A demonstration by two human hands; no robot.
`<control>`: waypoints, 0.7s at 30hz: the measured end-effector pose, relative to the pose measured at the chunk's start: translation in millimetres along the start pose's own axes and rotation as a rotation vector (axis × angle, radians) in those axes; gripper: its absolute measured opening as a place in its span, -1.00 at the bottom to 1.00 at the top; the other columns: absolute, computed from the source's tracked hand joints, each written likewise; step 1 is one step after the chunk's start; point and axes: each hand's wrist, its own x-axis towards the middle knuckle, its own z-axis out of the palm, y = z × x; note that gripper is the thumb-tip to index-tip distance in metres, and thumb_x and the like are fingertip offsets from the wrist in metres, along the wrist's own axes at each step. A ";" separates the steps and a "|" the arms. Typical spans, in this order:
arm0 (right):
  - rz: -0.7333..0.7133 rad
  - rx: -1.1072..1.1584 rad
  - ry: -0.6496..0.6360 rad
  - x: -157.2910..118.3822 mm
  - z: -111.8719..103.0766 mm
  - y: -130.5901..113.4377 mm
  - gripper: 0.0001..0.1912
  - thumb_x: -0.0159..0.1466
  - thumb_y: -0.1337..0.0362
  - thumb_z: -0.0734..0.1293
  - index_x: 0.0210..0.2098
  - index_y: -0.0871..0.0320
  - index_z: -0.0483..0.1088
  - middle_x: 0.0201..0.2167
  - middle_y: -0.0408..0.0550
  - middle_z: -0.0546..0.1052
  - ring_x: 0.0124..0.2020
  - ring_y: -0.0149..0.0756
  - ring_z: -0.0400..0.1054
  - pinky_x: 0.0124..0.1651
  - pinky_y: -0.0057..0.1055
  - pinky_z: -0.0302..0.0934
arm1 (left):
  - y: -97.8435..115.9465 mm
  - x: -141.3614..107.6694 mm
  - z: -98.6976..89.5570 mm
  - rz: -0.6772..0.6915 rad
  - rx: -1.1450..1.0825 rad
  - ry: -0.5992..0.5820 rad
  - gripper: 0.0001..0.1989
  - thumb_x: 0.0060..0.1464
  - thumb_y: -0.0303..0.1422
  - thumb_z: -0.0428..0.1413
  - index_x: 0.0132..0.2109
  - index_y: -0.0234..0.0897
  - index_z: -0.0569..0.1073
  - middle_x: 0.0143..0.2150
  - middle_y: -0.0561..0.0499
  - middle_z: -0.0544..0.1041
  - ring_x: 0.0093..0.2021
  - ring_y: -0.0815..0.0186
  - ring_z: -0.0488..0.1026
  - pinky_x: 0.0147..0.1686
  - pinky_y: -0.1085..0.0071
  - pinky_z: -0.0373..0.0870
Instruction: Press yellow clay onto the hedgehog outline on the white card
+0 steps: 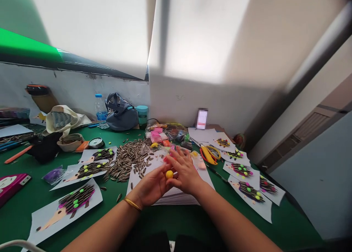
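My forearms (103, 222) nearest. Left hand (151, 188) cups smooth yellow ball (169, 174), evenly round; my right hand (186, 173) spreads against it. Striped seeds (128, 157), 10 o'clock.

The right hand (187, 173) covers some fingers of the left hand (152, 188), so how firmly the yellow ball (169, 174) is pressed cannot be told. Both hide part of the paper stack (205, 182). Toward the bench's (286, 226) left, the picture's edge cuts off a magenta box (12, 189) and white cable (20, 243). Near the far edge, a pixelated phone (202, 119) is unreadable.
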 end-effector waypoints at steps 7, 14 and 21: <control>0.083 0.263 0.073 -18.9 -1.9 -15.4 -0.36 0.18 -0.06 0.39 0.19 0.01 0.30 0.31 0.03 0.20 0.39 0.06 -0.14 0.35 0.15 -0.21 | -14.4 0.0 -8.6 0.170 0.099 0.064 -0.45 0.01 -0.41 0.29 0.17 -0.14 0.39 0.12 -0.10 0.47 0.09 0.19 0.44 0.02 0.36 0.36; 0.144 0.457 0.271 -26.6 2.7 -25.4 -0.72 0.24 0.26 0.38 -0.04 -0.02 0.45 0.15 -0.02 0.38 0.28 -0.09 0.13 0.28 -0.03 0.10 | -23.2 3.6 -19.8 0.285 0.376 0.178 -0.47 -0.03 -0.28 0.32 0.12 -0.16 0.42 0.14 -0.11 0.44 0.02 0.14 0.46 0.00 0.24 0.38; 0.139 0.451 0.274 -30.8 6.9 -22.6 -0.47 0.24 0.12 0.39 0.17 0.00 0.29 0.14 0.05 0.38 0.21 -0.07 0.20 0.26 -0.03 0.13 | -23.6 3.7 -28.8 0.493 1.042 0.394 -0.79 0.06 -0.21 0.21 -0.23 -0.27 0.53 -0.30 -0.01 0.53 -0.28 0.27 0.45 -0.24 0.35 0.39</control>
